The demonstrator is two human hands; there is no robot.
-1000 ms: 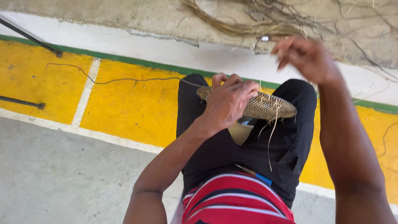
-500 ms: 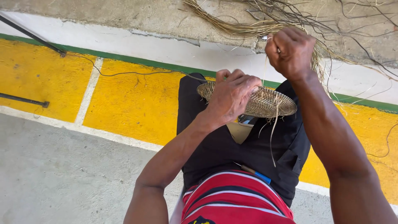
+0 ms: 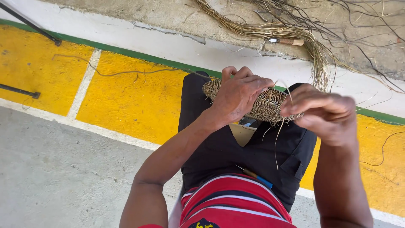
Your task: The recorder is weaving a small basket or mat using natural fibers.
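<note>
Woven basket disc [image 3: 265, 105] rests on my lap over the black trousers [image 3: 219, 147]. My left hand [image 3: 238, 95] grips its top, fingers curled on it; my right hand [image 3: 325, 114] pinches a thin fibre strand [image 3: 278, 135] at its right edge.

We see both arms bare, without sleeves, and no ring or watch on the left hand [image 3: 240, 96] or the right hand [image 3: 322, 113]. The person wears black trousers [image 3: 219, 152] and a red shirt [image 3: 232, 204] with white and dark stripes, with a small yellow mark at its bottom edge
</note>
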